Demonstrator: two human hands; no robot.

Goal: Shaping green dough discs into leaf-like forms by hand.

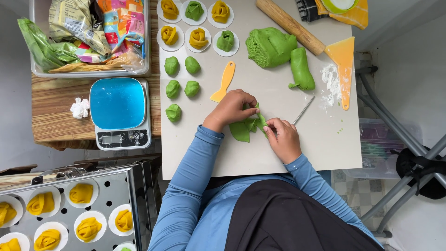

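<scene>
Both hands work a thin, flat piece of green dough (246, 126) near the front edge of the pale, smooth counter (320, 148). The left hand (231, 108) has its grip closed on the upper folds of the sheet, fingers curled over it. The right hand (283, 138) pinches the pleated right edge between thumb and fingertips, a narrow grip on the dough. The sheet is soft and matte, gathered into ridges where the hands meet and hanging as a rounded flap below.

Just above the left hand lies a small orange plastic scraper (224, 82). Left of it sit 5 rough green dough balls (181, 82), set apart from one another. Beyond them, 6 shaped rolls (198, 24), 4 yellow and 2 green, rest on round white papers. A ribbed mound of green dough (269, 46) and a thick green log (301, 69) lie beside a wooden rolling pin (290, 25). A thin metal rod (304, 110) lies just right of the hands, near a dusting of white flour (331, 82) and a large orange scraper (343, 62).
</scene>
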